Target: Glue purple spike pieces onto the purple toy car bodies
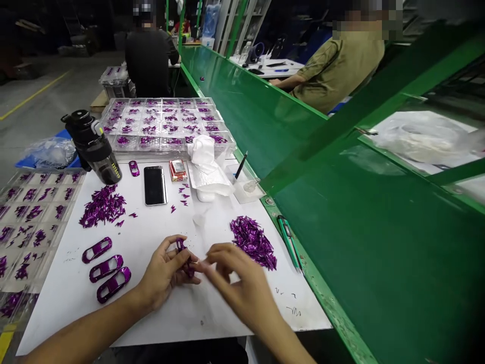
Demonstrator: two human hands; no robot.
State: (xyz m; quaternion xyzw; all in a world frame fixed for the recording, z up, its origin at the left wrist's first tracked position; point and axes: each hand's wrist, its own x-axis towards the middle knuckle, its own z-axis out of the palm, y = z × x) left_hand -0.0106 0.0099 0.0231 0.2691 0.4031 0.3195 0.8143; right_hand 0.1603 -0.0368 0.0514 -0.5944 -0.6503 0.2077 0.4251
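My left hand [166,268] is closed around a purple toy car body [181,246], holding it tilted above the white table. Close by on its right is my right hand [231,273], thumb and fingertips pinched together at the car body's edge; whatever sits between them is too small to make out. Three purple car bodies [106,268] lie in a slanted row left of my hands. A heap of small pointed purple parts [253,241] is just beyond my right hand, and a second heap of purple parts [102,206] lies at the far left.
Behind my hands are a black phone [155,185], a small box [178,171], white tissue [206,162] and a dark bottle [93,146]. Clear trays of purple parts [162,121] stand at the back. A green cutter [290,242] lies by the green conveyor [341,227]. Two people sit beyond.
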